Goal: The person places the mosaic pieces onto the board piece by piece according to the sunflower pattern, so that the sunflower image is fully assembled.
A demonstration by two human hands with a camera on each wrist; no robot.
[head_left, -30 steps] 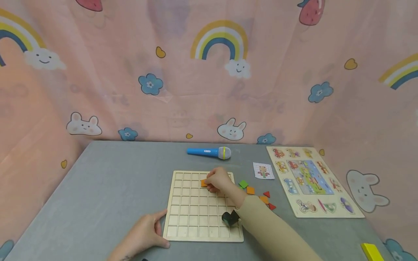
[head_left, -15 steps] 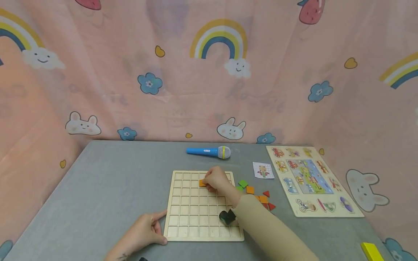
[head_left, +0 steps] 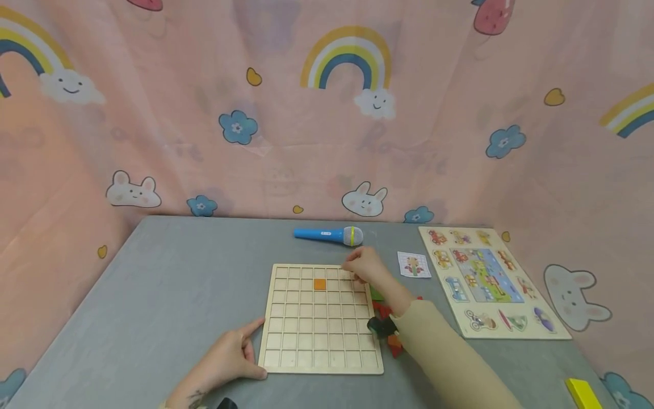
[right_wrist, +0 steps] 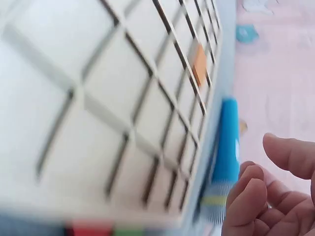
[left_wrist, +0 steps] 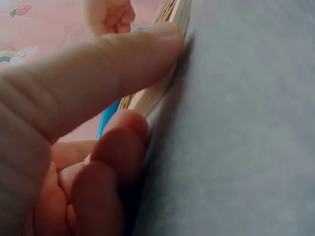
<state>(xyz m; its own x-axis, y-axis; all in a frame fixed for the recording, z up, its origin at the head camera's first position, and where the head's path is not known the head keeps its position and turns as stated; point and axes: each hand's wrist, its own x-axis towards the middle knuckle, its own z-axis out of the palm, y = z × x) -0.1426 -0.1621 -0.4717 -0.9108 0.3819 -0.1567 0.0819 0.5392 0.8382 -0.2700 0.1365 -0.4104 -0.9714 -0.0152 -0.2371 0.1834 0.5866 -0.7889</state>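
Observation:
A square wooden grid board [head_left: 306, 343] lies on the grey table, with one orange square tile [head_left: 319, 284] in a cell of its second row from the back. My left hand [head_left: 230, 355] steadies the board at its near left side, thumb by the corner and index finger against the left edge. In the left wrist view the thumb [left_wrist: 118, 69] lies straight along the board's side. Over the board's far right corner is my right hand [head_left: 369, 266], its fingers loosely bent. The right wrist view shows thumb and fingers apart, holding nothing.
Green [head_left: 377, 294], red [head_left: 382, 309] and orange pieces lie right of the board, partly behind my right arm. A toy microphone [head_left: 327, 234] lies behind it. Further right are a patterned card [head_left: 414, 265], a picture puzzle board [head_left: 536, 326] and a yellow block [head_left: 582, 393].
My right hand has let go of the orange square tile, which stays in its cell, and has moved right to the board's far right corner. The left hand keeps its place.

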